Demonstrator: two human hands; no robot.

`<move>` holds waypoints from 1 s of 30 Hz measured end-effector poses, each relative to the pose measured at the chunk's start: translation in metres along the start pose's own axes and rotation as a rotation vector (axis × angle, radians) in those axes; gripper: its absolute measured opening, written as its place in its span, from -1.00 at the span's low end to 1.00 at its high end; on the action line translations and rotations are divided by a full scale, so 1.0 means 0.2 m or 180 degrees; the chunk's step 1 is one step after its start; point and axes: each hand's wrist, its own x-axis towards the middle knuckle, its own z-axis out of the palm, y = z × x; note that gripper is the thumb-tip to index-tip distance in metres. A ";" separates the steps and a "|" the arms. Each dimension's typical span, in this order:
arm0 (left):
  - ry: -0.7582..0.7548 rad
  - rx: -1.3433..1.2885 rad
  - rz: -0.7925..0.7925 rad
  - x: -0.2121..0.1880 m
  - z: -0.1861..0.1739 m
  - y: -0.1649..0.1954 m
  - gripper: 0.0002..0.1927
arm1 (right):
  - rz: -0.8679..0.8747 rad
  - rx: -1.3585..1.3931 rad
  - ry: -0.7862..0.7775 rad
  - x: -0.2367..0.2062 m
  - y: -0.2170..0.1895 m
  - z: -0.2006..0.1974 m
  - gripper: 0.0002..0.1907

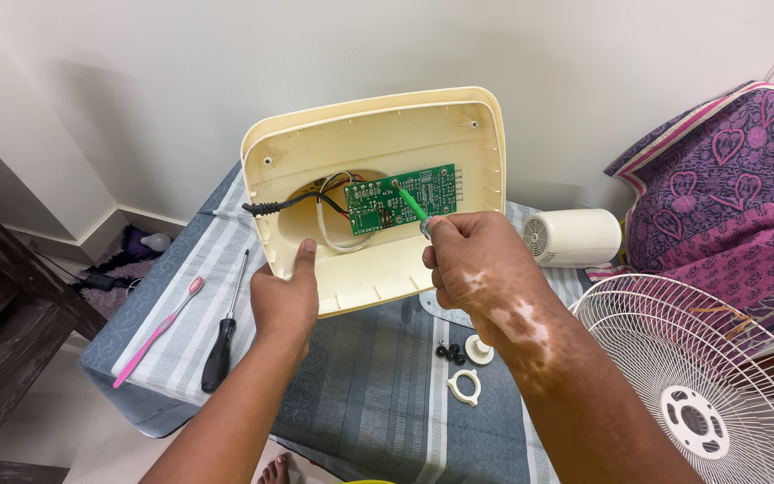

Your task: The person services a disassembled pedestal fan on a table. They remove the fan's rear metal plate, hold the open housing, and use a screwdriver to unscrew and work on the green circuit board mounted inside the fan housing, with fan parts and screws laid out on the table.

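The left hand grips the near edge of a cream plastic cover, tilted up over the striped cloth with its inside facing the camera, while the right hand pinches a green-handled tool whose tip rests on the green circuit board in the cover's middle. The work looks like loosening or probing that board, so the next move calls for a steady cover and a tip kept seated. The tool's tip, what it meets and the wires' ends are hard to make out, and the right fingers hide its handle.
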 end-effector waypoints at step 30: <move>0.0056 0.0138 0.0137 0.00 -0.02 0.00 -0.54 | -0.1074 -0.1938 0.0891 -0.12 -0.07 -0.03 -0.54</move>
